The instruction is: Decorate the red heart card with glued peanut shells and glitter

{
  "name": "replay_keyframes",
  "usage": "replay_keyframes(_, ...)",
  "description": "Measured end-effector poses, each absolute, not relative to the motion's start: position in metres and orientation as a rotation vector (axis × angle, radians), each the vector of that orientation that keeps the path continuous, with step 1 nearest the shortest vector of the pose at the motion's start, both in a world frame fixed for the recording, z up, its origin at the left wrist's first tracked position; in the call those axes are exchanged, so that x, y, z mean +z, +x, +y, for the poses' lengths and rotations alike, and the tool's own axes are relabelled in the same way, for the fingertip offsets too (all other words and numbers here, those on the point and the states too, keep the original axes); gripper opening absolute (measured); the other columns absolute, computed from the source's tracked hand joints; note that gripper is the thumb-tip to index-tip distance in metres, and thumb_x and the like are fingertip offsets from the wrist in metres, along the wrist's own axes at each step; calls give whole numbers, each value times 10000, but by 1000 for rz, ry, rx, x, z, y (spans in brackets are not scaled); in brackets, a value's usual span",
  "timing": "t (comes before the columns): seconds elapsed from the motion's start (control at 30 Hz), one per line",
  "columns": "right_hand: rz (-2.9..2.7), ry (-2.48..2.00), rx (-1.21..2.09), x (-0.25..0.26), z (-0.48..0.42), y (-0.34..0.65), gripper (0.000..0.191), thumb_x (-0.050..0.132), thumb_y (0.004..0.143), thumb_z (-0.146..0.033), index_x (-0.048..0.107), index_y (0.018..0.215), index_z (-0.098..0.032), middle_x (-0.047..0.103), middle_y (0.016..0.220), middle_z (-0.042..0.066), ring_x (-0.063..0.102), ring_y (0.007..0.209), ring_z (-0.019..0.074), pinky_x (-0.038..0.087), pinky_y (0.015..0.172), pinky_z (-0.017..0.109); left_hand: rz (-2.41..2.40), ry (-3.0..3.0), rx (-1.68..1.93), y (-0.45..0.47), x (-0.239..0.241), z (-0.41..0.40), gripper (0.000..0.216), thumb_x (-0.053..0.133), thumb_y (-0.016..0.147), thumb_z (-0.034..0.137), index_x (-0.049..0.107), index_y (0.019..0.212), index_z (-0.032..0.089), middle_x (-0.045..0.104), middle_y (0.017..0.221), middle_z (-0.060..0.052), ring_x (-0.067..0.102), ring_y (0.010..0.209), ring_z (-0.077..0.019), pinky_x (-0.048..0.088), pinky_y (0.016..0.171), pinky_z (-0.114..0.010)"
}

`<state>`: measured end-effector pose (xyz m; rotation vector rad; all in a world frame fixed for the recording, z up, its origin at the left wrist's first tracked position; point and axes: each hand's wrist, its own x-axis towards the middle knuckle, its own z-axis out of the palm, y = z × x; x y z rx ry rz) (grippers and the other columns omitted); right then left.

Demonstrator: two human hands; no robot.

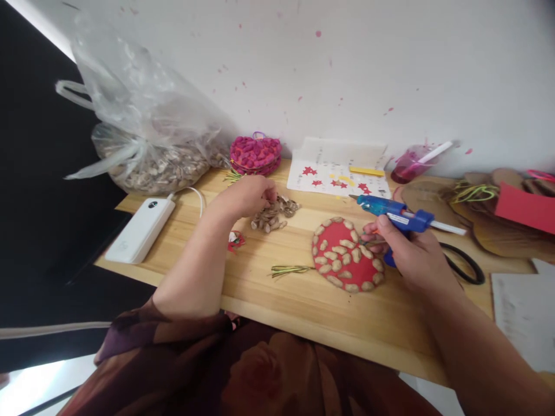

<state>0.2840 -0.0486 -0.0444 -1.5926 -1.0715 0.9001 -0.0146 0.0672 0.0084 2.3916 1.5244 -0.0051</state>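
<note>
Over a pile of brown peanut shells, my left hand reaches down with curled fingers; whatever is between them is hidden. My right hand grips a blue glue gun whose nozzle points left and whose white glue stick juts out behind. Below the nozzle lies a red heart-shaped or rounded piece with peanut shells along its edge and more in its middle. Fingers of my right hand come close to its right edge. A green-yellow string tassel extends from its left side.
At the left stand a plastic bag of shells and a white power bank with a cable. Behind are a pink decorated piece, a paper sheet with red stars and a cup of pink liquid. Brown cardboard lies right.
</note>
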Motion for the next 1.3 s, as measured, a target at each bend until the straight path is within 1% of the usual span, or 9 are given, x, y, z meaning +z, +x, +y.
replay_keyframes(0.17, -1104, -1605, 882, -43, -49, 282, 525, 759, 680, -749, 718, 808, -242, 773, 834, 75, 750, 758, 293, 606, 554, 390, 1557, 2333, 83, -24, 16, 66, 252, 604, 749, 125, 747, 946, 192, 756, 855, 4, 639, 717, -146, 430, 661, -227)
replay_keyframes(0.4, -1109, -1609, 855, -46, -50, 283, 516, 752, 703, -736, 721, 822, -235, 771, 836, 67, 740, 721, 263, 601, 561, 370, 1424, 2265, 127, -24, 16, 66, 270, 606, 807, 211, 776, 1016, 193, 780, 913, 1, 668, 782, -153, 458, 737, -224)
replay_keyframes(0.57, -1114, -1588, 876, -45, -50, 283, 519, 741, 725, -731, 715, 835, -224, 776, 849, 62, 750, 734, 244, 607, 556, 327, 1327, 2233, 89, -19, 12, 67, 289, 595, 830, 245, 793, 1039, 218, 793, 933, 16, 691, 805, -149, 469, 744, -201)
replay_keyframes(0.7, -1115, -1587, 877, -46, -50, 285, 519, 738, 729, -731, 717, 833, -223, 777, 849, 66, 742, 709, 236, 611, 564, 330, 1366, 2205, 54, -14, 13, 66, 301, 589, 842, 232, 798, 1056, 212, 803, 978, 8, 713, 866, -155, 474, 768, -193)
replay_keyframes(0.87, -1119, -1585, 879, -46, -50, 285, 530, 736, 718, -747, 719, 828, -229, 773, 831, 61, 731, 677, 233, 610, 560, 343, 1431, 2257, 102, -15, 14, 65, 318, 558, 859, 240, 791, 1074, 216, 801, 942, 3, 703, 810, -154, 471, 733, -205)
replay_keyframes(0.97, -1128, -1580, 876, -45, -51, 284, 527, 738, 712, -750, 719, 810, -233, 773, 824, 60, 729, 672, 232, 609, 557, 342, 1434, 2297, 116, -17, 15, 65, 302, 570, 859, 267, 788, 1062, 217, 796, 947, 5, 690, 788, -151, 463, 724, -211)
replay_keyframes(1.07, -1128, -1572, 875, -44, -51, 283, 504, 742, 721, -732, 719, 800, -235, 773, 824, 64, 736, 692, 245, 605, 555, 343, 1431, 2291, 66, -18, 13, 67, 259, 654, 803, 298, 786, 1010, 215, 784, 906, 5, 674, 752, -152, 453, 688, -215)
replay_keyframes(1.17, -1122, -1567, 878, -46, -51, 284, 465, 741, 745, -702, 719, 817, -243, 772, 832, 69, 742, 714, 263, 598, 550, 355, 1476, 2289, 2, -16, 7, 70, 249, 706, 731, 245, 777, 967, 217, 759, 826, 13, 646, 693, -149, 434, 633, -222)
replay_keyframes(1.3, -1128, -1560, 879, -49, -51, 286, 447, 734, 760, -693, 720, 818, -250, 760, 820, 58, 730, 685, 254, 594, 550, 367, 1495, 2326, -4, -15, 4, 72, 178, 650, 754, 177, 774, 878, 210, 732, 743, 13, 621, 654, -140, 409, 613, -233)
